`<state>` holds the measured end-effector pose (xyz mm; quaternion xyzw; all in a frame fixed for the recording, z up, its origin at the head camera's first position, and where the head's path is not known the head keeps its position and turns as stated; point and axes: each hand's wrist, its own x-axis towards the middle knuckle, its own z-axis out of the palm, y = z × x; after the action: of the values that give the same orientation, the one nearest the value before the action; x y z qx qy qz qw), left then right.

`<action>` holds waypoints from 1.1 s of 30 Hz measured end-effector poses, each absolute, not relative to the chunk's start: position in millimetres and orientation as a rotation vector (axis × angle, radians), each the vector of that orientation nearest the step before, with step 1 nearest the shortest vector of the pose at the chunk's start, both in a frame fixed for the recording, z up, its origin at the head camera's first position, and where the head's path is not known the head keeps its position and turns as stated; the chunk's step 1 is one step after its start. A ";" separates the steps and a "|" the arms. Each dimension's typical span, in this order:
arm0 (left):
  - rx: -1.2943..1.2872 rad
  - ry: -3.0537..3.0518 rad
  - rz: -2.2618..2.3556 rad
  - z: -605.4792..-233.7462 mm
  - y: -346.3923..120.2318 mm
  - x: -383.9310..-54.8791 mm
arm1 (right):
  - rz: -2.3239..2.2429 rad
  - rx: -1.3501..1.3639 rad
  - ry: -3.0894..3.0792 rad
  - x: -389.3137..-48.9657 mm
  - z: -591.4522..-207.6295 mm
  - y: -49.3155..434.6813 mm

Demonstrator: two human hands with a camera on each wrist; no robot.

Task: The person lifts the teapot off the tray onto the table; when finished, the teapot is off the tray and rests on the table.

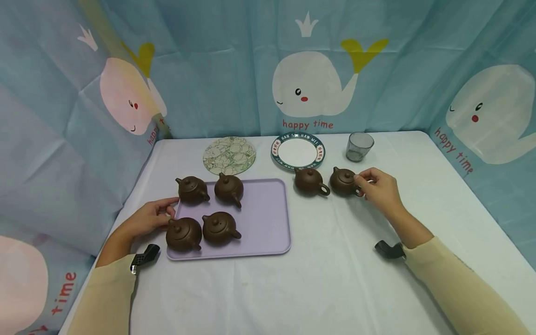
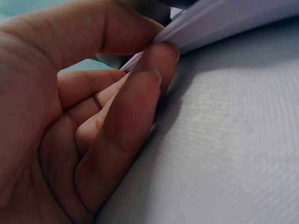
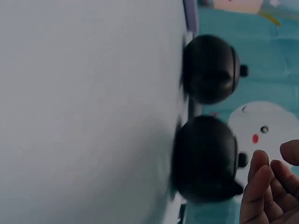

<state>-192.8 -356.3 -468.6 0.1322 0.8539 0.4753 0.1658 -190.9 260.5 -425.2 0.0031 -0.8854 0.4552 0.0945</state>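
Cropped sleeves [image 1: 456, 284] reach in, left hand [image 1: 146, 217] pinching a partly covered tray [image 1: 264, 218].

- ok so, white bench [image 1: 326, 279], fills the lower middle of the frame
- lilac tray [image 1: 264, 218] sitting left of centre
- brown teapot [image 1: 309, 183] right of centre, second teapot [image 1: 342, 183] just beside it
- upper middle: round floral mat [image 1: 229, 156], green-rimmed plate [image 1: 298, 152], then a see-through glass [image 1: 359, 146]

Your left sleeve [image 1: 104, 298] and right sleeve [image 1: 460, 288] are pale yellow, long and plain. Your left wrist bears a black, angular device [image 1: 149, 254] with a small silvery fitting [image 1: 133, 268]; your right wrist bears a similar black unit [image 1: 389, 250]. Your hands [image 1: 378, 190] are bare.
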 end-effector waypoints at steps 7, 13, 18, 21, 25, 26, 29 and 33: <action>0.375 2.442 1.352 -466.4 -355.8 -195.9 | 1.463 0.123 -2.600 -193.6 -416.6 226.1; 0.361 2.452 1.352 -466.0 -355.4 -197.7 | 1.544 0.308 -2.569 -195.7 -421.5 183.5; 0.336 2.439 1.355 -466.0 -356.1 -196.4 | 1.637 0.457 -2.573 -191.4 -430.3 139.8; 0.334 2.445 1.344 -465.8 -356.1 -195.4 | 1.736 0.518 -2.580 -186.6 -433.0 114.5; 0.351 2.457 1.347 -466.5 -354.0 -195.4 | 1.910 0.563 -2.563 -177.4 -433.9 86.1; 0.351 2.455 1.352 -466.8 -353.4 -195.3 | 1.947 0.568 -2.564 -174.7 -434.3 79.9; 0.345 2.449 1.350 -467.4 -352.6 -194.1 | 1.988 0.609 -2.595 -166.6 -436.7 63.3; 0.320 2.469 1.313 -466.4 -354.2 -191.8 | 1.992 0.703 -2.624 -158.3 -437.7 43.3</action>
<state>-191.8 -354.2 -466.4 0.1123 0.8654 0.4604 0.1628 -158.3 43.3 -437.7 0.2073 -0.7740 0.5875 -0.1133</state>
